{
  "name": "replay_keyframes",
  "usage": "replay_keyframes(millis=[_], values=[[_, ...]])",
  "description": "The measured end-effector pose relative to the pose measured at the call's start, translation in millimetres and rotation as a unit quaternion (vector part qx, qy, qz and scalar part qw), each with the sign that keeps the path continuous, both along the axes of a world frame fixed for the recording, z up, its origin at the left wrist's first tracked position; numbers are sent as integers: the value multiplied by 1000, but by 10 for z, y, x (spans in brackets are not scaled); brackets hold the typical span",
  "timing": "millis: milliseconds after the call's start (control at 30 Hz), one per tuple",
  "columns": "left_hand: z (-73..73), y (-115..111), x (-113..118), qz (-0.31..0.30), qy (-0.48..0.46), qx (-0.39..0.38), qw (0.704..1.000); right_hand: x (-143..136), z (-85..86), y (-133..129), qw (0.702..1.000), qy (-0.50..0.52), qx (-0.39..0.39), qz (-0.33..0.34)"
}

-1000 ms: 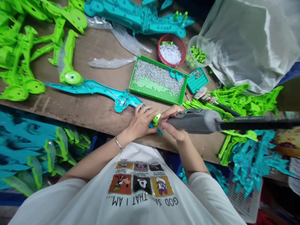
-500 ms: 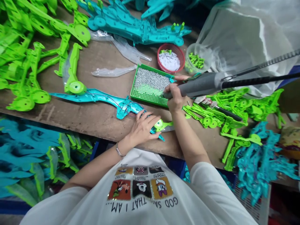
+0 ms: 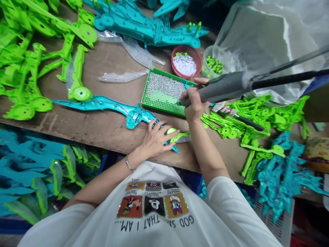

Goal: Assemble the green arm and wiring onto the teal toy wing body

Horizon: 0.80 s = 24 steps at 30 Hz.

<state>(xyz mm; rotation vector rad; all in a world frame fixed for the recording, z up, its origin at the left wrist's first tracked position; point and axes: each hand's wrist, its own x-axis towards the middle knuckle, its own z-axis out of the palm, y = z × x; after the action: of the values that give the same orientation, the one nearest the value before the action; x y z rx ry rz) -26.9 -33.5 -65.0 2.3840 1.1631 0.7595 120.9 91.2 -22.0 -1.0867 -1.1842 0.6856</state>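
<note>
- Your left hand lies palm down, fingers spread apart, over the right part of the long blue piece; it presses or rests there, cannot tell which.
- The long blue piece lies on the near side of the brown table, its thin end to the left, its other tip showing just beyond your left hand; a thin wire runs along it.
- A green part sits at your left fingertips, with clear plastic along its near side.
- Your right hand is curled around the grey power tool, near its front end; cords run off to the right.
- The tool's front end is over the right part of the green tray; contact with the screws cannot be told.
- Beyond the tray: a red basket of white pieces, and to its right a clear tub of small green pieces.
- Left: a green leg overlaps the blue piece; a green pile lies farther left.
- Right: another green pile, with blue parts nearer you.
</note>
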Motion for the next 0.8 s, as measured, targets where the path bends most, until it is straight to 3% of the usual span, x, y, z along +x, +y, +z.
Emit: replay_keyframes(millis=[167,267,367,567,800], values=[[-25,4,-5,4,-5,-12,1000,234,357,-524,1000,-5,16,-2],[-25,5,-8,-2,-7,-22,1000,383,444,-860,1000,27,11,-8],[-12,8,-15,-6,-5,-20,1000,487,373,-1041,998,55,-8,-32],[1,13,-24,-5,-1,-12,1000,554,189,-1102,997,51,-31,-53],[8,4,-20,-11,5,-19,1000,625,31,-1125,997,16,-65,25]])
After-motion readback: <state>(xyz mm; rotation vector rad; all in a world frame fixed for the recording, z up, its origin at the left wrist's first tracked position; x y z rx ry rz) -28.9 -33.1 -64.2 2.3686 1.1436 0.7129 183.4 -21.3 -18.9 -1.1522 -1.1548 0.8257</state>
